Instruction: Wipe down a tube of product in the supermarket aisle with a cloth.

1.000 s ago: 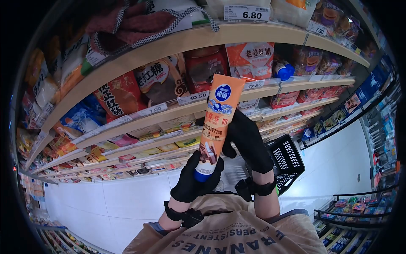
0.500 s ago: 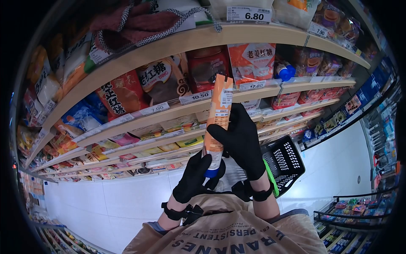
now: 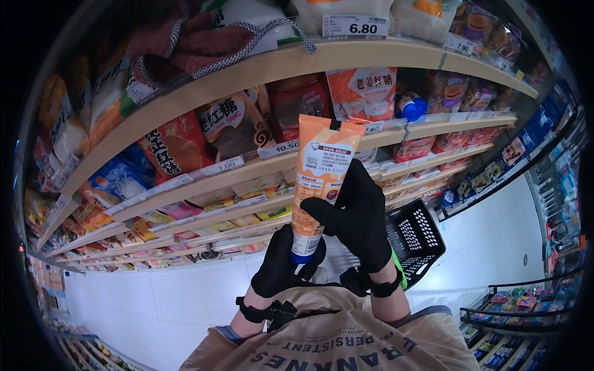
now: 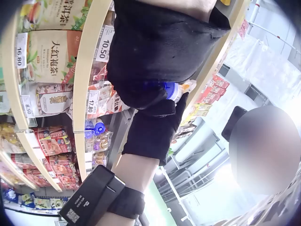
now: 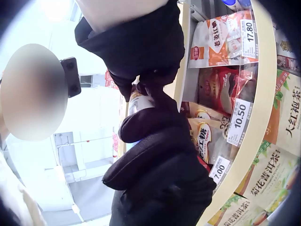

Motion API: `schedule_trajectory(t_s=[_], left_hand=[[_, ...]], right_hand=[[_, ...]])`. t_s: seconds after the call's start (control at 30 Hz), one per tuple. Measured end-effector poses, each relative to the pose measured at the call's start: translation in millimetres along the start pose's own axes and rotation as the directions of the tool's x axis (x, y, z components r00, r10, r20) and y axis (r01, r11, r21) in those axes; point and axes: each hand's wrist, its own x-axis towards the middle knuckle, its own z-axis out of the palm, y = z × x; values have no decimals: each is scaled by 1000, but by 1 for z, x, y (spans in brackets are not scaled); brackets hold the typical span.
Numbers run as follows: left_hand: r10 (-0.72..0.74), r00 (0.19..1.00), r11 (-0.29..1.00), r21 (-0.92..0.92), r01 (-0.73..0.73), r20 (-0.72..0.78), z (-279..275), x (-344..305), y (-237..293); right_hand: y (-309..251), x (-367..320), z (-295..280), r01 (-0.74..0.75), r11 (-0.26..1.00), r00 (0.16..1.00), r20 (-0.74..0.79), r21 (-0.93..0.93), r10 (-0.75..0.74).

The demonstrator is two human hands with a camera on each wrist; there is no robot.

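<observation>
An orange squeeze tube of Nestlé condensed milk [image 3: 322, 167], with a blue cap [image 3: 302, 258] at its lower end, is held upright before the shelves. Its back, covered in small print and a barcode, faces the head camera. My black-gloved left hand [image 3: 275, 263] grips the tube low, around the cap end. Higher up, my gloved right hand [image 3: 359, 219] pinches it, thumb across the printed back and fingers behind. In the left wrist view the blue cap [image 4: 171, 89] shows beside the left hand. Gloved fingers hide most of the tube [image 5: 139, 103] in the right wrist view.
Wooden shelves [image 3: 371, 52] hold bags of brown sugar [image 3: 232, 123] and other packets above price tags. Another blue-capped item [image 3: 411, 108] lies on the middle shelf. A black shopping basket [image 3: 421, 241] with a green handle stands right of the body, over the white floor.
The tube has turned about its length: its logo side faced the camera, then its narrow edge, now its printed back. My right thumb has come from behind onto the side facing the camera.
</observation>
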Motion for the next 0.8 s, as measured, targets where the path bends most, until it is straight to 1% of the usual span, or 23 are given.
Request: schedule_trajectory(t_s=[0.03, 0.07, 0.1, 0.13, 0.17, 0.23, 0.27, 0.33, 0.37, 0.4, 0.47, 0.53, 0.57, 0.6, 0.63, 0.77, 0.8], left_hand=[[17, 1000, 999, 38, -16, -10, 1, 0, 1], [17, 1000, 999, 39, -17, -8, 3, 1, 1], [71, 997, 992, 106, -68, -25, 4, 3, 1], [126, 991, 978, 173, -118, -39, 6, 4, 1], [126, 991, 978, 173, -118, -37, 4, 4, 1], [44, 999, 989, 141, -48, 29, -1, 4, 2], [44, 999, 989, 141, -47, 30, 0, 4, 3], [-3, 1000, 1000, 23, 4, -27, 6, 2, 5], [-6, 1000, 1000, 22, 6, -29, 8, 2, 5], [22, 999, 998, 54, -20, -30, 10, 1, 5], [51, 998, 995, 87, -48, -29, 8, 2, 5], [-40, 990, 999, 34, 36, 137, 0, 4, 5], [-42, 990, 999, 33, 37, 136, -4, 5, 7], [-74, 978, 997, 3, 74, 193, -6, 6, 8], [-103, 963, 993, -26, 113, 250, -8, 6, 8], [-88, 965, 992, -61, 106, 249, -5, 7, 7], [-4, 995, 1000, 9, 3, 103, 1, 6, 7]], right_hand=[[-1, -1, -1, 2, 1000, 1000, -2, 0, -2], [-2, -1, -2, 39, 999, 999, 17, -21, -38], [-2, -1, -3, 76, 996, 997, 37, -42, -75], [-2, -1, -4, 78, 996, 996, 36, -42, -77], [-2, -1, -4, 91, 995, 995, 44, -46, -89], [-3, 0, -5, 103, 993, 994, 53, -50, -101], [-3, 0, -5, 94, 995, 995, 48, -34, -93], [-1, 2, -4, 83, 996, 996, 45, -17, -82], [6, 5, -3, 97, 995, 995, 16, 26, -97], [11, 7, -3, 112, 991, 994, -13, 68, -111], [17, 10, -1, 84, 993, 996, -26, 88, -82], [20, 13, -1, 55, 993, 998, -37, 108, -52], [21, 15, -1, 14, 993, 999, -42, 121, -9], [21, 16, -2, -28, 990, 998, -47, 135, 34], [17, 16, -3, -112, 985, 993, -30, 130, 117], [24, 17, -1, -82, 981, 994, -53, 177, 93], [26, 17, -1, -52, 986, 995, -78, 157, 64]])
